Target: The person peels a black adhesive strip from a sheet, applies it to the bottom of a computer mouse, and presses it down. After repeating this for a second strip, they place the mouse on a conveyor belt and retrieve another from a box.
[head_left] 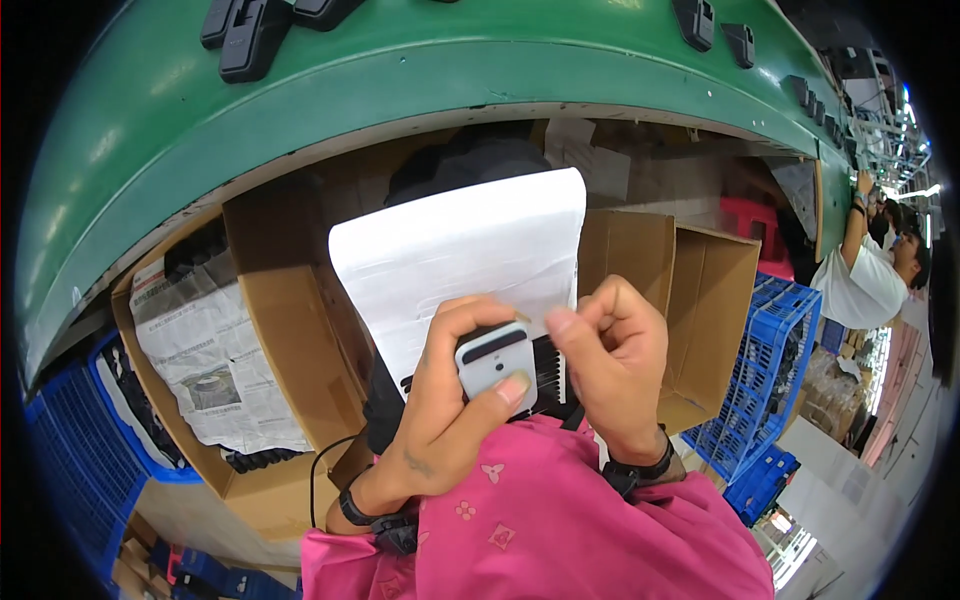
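Observation:
My left hand (pixel 440 400) is closed round a small light-grey plastic device (pixel 499 364) with rounded corners, a dark slot across its top end and a small dark dot below. My thumb lies on its face. Just right of it, my right hand (pixel 615 360) is raised with thumb and forefinger bent together in a pinch; whatever sits between them, if anything, is too small to make out. Beneath both hands a white sheet (pixel 460 245) spreads over my lap, its far edge curling. A black toothed strip (pixel 548 375) shows partly between my hands.
A green bench (pixel 400 75) curves across the front, with black plastic parts (pixel 252 40) on it. Cardboard boxes stand at left (pixel 290 340) and right (pixel 700 320), the left one holding newspaper (pixel 215 350). Right of them are a blue crate (pixel 755 375) and a person (pixel 865 275) at the bench.

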The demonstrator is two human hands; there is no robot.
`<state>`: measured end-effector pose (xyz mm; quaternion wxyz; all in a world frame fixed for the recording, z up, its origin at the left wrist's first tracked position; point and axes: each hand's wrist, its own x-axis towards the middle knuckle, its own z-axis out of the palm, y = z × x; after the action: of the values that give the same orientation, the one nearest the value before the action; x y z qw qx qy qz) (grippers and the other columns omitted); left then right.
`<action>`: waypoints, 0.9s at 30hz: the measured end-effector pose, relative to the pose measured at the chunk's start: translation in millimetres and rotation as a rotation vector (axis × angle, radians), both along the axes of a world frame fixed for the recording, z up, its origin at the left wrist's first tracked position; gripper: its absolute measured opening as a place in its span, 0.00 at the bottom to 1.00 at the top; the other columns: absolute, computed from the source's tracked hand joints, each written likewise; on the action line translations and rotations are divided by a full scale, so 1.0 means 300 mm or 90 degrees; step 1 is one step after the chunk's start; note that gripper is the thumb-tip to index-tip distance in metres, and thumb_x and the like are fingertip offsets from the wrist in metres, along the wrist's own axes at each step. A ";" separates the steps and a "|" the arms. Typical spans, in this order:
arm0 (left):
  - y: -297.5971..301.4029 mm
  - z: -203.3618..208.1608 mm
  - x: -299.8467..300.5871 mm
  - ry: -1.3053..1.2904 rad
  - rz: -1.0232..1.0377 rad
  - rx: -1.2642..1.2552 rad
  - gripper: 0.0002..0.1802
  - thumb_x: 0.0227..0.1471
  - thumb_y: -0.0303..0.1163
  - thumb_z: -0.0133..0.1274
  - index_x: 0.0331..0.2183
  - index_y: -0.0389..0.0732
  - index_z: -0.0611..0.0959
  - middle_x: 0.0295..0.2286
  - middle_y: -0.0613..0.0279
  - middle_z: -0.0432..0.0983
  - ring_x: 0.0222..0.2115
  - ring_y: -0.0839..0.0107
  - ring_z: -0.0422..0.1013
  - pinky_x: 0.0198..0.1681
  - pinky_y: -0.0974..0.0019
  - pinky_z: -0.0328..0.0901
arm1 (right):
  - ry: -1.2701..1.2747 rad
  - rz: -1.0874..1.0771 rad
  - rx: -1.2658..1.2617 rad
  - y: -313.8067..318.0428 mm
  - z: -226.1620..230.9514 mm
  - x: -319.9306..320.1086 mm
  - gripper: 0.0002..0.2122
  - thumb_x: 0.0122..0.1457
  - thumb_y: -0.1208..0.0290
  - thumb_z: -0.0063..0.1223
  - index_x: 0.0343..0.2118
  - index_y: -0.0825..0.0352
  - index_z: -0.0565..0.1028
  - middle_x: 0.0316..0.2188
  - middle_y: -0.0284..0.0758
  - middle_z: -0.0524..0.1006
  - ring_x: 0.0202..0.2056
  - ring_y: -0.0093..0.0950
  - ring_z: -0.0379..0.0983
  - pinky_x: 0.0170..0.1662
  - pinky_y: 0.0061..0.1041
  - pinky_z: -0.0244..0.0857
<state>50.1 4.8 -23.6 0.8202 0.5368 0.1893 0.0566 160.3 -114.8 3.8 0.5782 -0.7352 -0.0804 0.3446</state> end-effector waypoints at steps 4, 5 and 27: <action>0.011 0.009 0.017 -0.064 -0.016 -0.066 0.24 0.49 0.24 0.47 0.49 0.34 0.62 0.45 0.54 0.60 0.43 0.70 0.62 0.49 0.67 0.58 | 0.042 -0.023 0.031 -0.084 -0.018 -0.013 0.09 0.59 0.73 0.50 0.24 0.70 0.67 0.17 0.29 0.67 0.15 0.13 0.58 0.19 0.13 0.51; 0.010 0.013 0.015 -0.058 -0.017 -0.081 0.25 0.50 0.24 0.47 0.50 0.34 0.61 0.46 0.55 0.60 0.43 0.71 0.62 0.49 0.67 0.58 | 0.000 0.068 0.045 -0.092 -0.024 -0.015 0.10 0.58 0.70 0.52 0.26 0.72 0.68 0.19 0.30 0.68 0.17 0.15 0.60 0.20 0.14 0.53; 0.009 0.040 -0.002 -0.001 0.032 0.115 0.23 0.47 0.29 0.52 0.46 0.33 0.69 0.42 0.49 0.71 0.36 0.70 0.69 0.41 0.69 0.64 | -0.171 0.190 0.073 -0.088 -0.015 -0.017 0.09 0.45 0.73 0.61 0.28 0.70 0.74 0.20 0.31 0.71 0.20 0.18 0.65 0.24 0.17 0.60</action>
<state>49.5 7.3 -11.8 0.7668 0.6038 0.1963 0.0946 155.1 -141.2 -0.7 0.5460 -0.7201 -0.2841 0.3203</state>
